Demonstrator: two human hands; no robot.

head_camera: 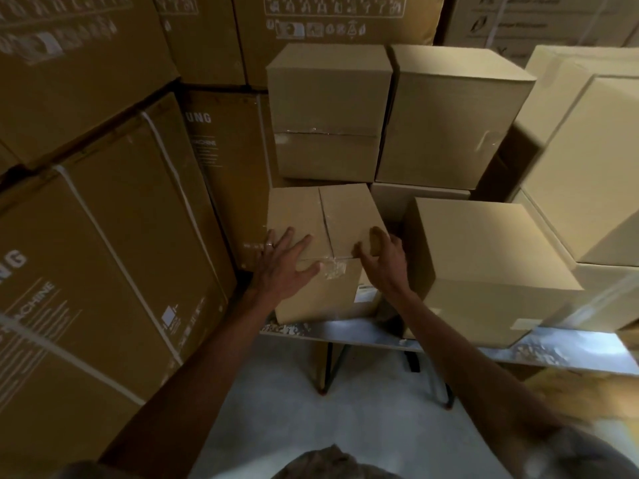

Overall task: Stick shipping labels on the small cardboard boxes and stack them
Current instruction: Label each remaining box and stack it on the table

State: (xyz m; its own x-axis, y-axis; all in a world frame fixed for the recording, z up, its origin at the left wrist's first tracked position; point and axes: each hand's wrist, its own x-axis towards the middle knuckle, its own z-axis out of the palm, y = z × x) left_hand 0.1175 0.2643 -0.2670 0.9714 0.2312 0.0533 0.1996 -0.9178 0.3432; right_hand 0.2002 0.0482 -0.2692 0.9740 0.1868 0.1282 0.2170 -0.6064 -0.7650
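The big appliance cartons [103, 236] at the left and back are the largest things here; I count at least five, w/ white straps and print, but the dark corner hides where one ends, so the no. is approx. Next, the small cardboard boxes on the bench [363, 331]: seven or eight show at least in part, some cut by the right edge of view. Two stand as an upper row at the back, one [328, 112] beside the other [449, 119], touching. One [491, 267] sits at the front edge, right of centre. The box in hand [325, 250] sits at the front left corner of the bench, close beside the cartons. Step, as I judge it: placing or squaring this box in the stack, because a white label [367, 294] already shows on its front face, partly hidden by the right forearm; a second label [524, 323] shows on the right neighbour. Left hand [283, 264] lies flat, fingers straight and spread, on the top near the front left edge. Right hand [383, 257] has fingers curled over the top right edge, grasping the box. Next move probably needs both hands to push it level w/ the row, or lift it; the gap to the cartons is tight, so fingers at the left side could be pinched. Smallest: one ring on a left finger.
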